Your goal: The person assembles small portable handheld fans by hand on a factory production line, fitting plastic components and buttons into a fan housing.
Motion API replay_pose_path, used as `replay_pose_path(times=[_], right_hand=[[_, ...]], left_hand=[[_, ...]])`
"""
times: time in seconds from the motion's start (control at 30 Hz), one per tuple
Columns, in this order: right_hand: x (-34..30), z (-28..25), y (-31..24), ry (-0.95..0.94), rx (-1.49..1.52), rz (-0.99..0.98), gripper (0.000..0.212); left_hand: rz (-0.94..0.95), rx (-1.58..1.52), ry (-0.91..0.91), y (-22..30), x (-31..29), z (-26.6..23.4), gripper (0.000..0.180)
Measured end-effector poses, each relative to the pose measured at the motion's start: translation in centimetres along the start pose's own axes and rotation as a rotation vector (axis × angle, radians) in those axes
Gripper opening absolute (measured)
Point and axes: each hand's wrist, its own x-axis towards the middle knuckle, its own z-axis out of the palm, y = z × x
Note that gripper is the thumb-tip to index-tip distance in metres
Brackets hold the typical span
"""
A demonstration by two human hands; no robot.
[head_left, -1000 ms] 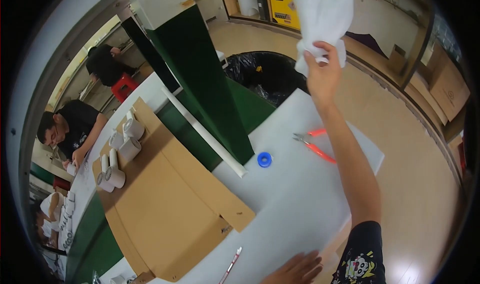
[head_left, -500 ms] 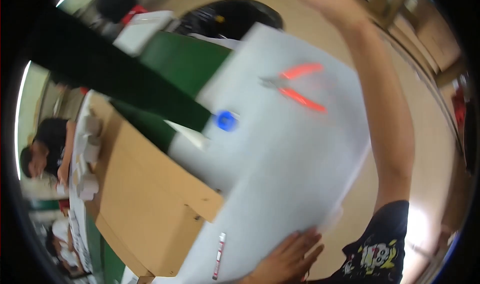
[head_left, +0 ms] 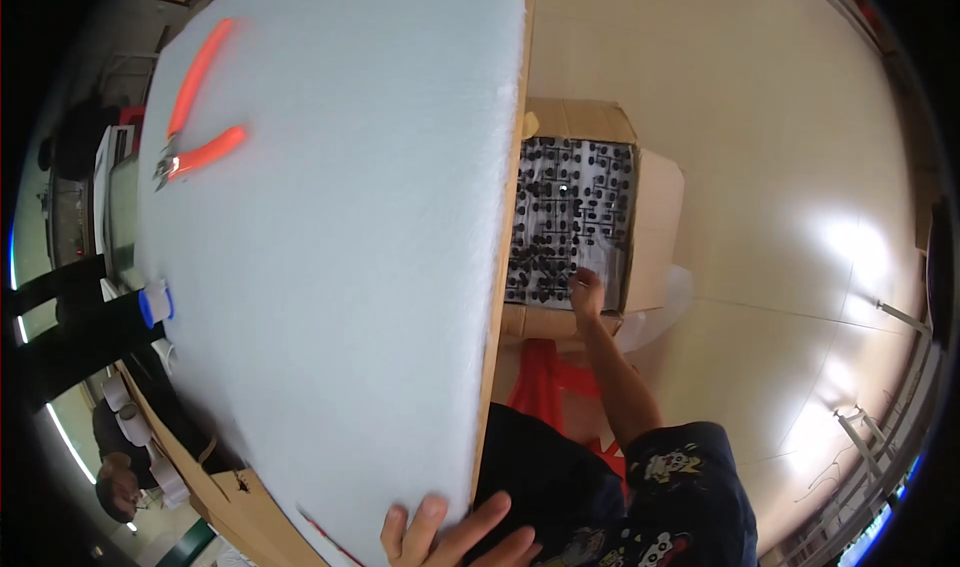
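The fisheye camera on the person's head looks steeply down, the edge of the white-covered tabletop [head_left: 340,237] running almost upright through the middle of its view. The tabletop lies near; past it, the open carton [head_left: 655,227] and floor [head_left: 790,207] sit lower and farther off, while the dark, bent rim is perhaps too warped to read surely.

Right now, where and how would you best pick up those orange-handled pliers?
Probably by both orange handles, coming from above and from the handle end, upper right in the view. The pliers lie on the white tabletop with handles spread and the metal nose pointing lower left.
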Motion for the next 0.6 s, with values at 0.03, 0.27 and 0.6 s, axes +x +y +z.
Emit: replay_pose_path(times=[0.03, 0.27, 0.6], right_hand=[[0.7, 1.1, 2.7, 0.007, -0.003, 0.065, 0.036], [-0.8, 5.6, 4.8, 0.114, -0.182, 0.167, 0.052], [2.1, 4.0, 9.6, 0.09, -0.063, 0.24, 0.034]], left_hand=[[0.015, -0.016, 0.003, -0.1, -0.1, 0.0, 0.022], [0.076, 0.083, -0.053, -1.3, -1.4, -0.8, 0.024], [0.087, 0.138, -0.087, -1.1, -1.2, -0.7, 0.025]])
